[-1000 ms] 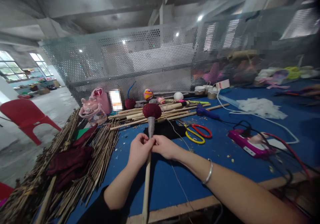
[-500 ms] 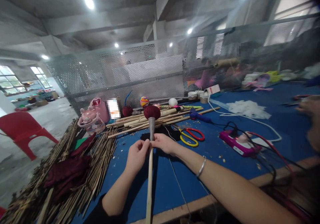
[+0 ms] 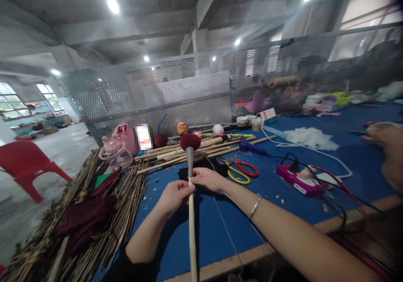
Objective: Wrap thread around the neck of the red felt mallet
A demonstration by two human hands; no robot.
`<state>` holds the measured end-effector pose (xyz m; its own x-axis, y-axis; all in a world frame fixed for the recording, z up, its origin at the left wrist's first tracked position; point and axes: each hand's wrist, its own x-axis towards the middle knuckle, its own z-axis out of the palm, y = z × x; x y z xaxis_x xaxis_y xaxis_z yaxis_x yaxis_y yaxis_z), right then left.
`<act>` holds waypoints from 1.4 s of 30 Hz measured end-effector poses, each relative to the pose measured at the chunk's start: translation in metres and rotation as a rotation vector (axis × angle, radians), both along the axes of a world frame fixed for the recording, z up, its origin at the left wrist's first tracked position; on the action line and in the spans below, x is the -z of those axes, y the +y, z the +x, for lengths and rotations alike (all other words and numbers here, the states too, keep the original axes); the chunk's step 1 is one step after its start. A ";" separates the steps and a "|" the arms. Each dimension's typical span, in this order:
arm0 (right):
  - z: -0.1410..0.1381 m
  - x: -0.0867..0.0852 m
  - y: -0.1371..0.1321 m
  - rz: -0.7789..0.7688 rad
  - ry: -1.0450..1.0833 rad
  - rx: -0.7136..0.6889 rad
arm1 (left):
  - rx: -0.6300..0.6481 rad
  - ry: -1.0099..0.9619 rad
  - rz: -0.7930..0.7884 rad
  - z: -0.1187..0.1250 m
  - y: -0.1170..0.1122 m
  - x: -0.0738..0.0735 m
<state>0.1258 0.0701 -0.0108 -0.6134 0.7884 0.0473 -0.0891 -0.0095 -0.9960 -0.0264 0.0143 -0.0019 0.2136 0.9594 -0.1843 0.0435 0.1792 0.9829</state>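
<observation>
Since half a second ago, the lower end of the stick (image 3: 192,240) has swung rightward, and the person's left hand (image 3: 175,196) has its thumb a little lower along it. In the head view, that left hand pinches the stick between thumb and curled fingers; the right hand (image 3: 206,179) closes its fingers on it just above, where the grey wrapping (image 3: 189,161) ends. The stick slants up over the blue table (image 3: 176,240), topped by a round maroon head (image 3: 190,141). A thin thread (image 3: 225,223) hangs to the stick's right. Also right of the stick lie black cloth (image 3: 217,167), scissors (image 3: 242,173) with one yellow and one red handle, and a magenta power strip (image 3: 299,180). Left of it, maroon cloth (image 3: 85,217) rests on bundled twigs (image 3: 134,194). Far to its right, a co-worker's hand (image 3: 385,141) shows, blurred; I can't tell its grip.
</observation>
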 end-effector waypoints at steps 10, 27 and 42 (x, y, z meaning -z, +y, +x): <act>0.004 0.002 0.002 -0.177 0.077 -0.032 | 0.038 -0.125 0.067 -0.003 0.004 0.007; 0.000 0.004 0.006 -0.040 0.015 0.001 | -0.303 0.143 0.264 0.014 0.003 0.014; -0.006 -0.001 0.000 -0.028 0.031 0.125 | -0.182 0.095 0.282 0.016 0.002 0.021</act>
